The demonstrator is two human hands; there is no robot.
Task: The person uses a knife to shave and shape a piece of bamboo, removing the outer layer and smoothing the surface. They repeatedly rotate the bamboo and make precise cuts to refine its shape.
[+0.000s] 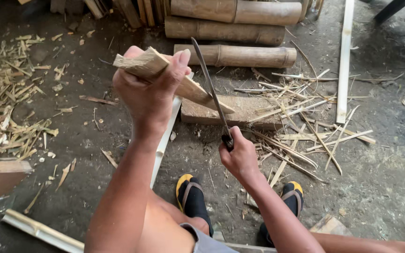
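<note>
My left hand (150, 89) is raised and grips a wedge-shaped piece of split bamboo (198, 91), its lower end slanting down to the right. My right hand (240, 157) holds the handle of a long thin knife (209, 86), whose blade points up and away, crossing the bamboo piece's lower end. Just beyond the hands lies a flat wooden chopping block (240, 112) on the dirt floor. A long pale bamboo strip (165, 140) runs under my left forearm.
Several thick bamboo poles (235, 56) lie stacked at the top. Thin bamboo slivers (301, 126) litter the ground to the right, shavings (10, 103) to the left. A long pale slat (344, 61) lies at right. My sandalled feet (191, 197) are below.
</note>
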